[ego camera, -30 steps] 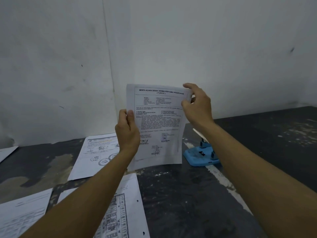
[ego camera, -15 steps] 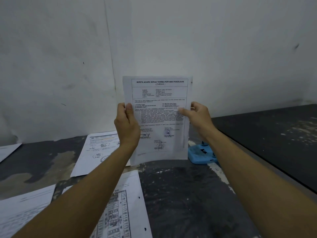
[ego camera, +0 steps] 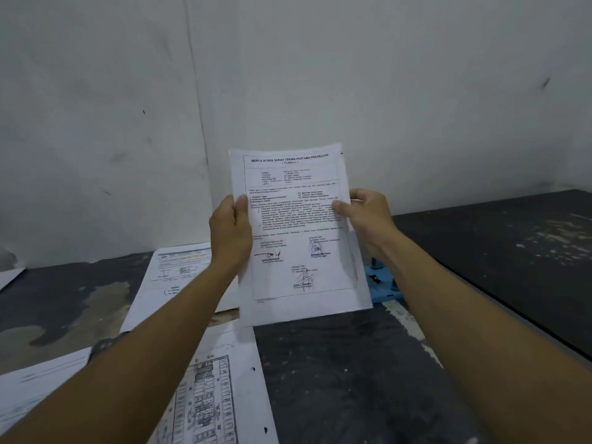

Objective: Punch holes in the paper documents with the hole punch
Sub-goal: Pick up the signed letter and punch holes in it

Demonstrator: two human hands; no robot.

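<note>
Left hand (ego camera: 231, 231) grips the left edge of a printed document (ego camera: 298, 232), thumb on the front, fingers wrapped behind. Right hand (ego camera: 368, 221) pinches the right edge at about the same height, thumb on the printed face, remaining fingers curled behind the sheet. Both hands hold it upright in the air, well above the table (ego camera: 336, 379), text facing the camera. Could be more than one sheet, since a second edge shows at the top right, but can't tell for sure. No holes visible along the held page's margins; left margin partly hidden by the hand.

Blue hole punch (ego camera: 381, 283) sits on the table just behind and below the paper's lower right corner, mostly hidden by it and by the right wrist. Not touched by either hand.

Below the arms, a floor-plan sheet (ego camera: 221, 389) lies flat with two punched holes on its right edge, so at least that one looks done. Another printed sheet (ego camera: 173, 274) lies further back left, and more paper (ego camera: 38, 379) at the near left; holes on those can't be made out.

Judgement: partway through. The held document is not yet punched; it has to go into the punch slot and get pressed.
</note>
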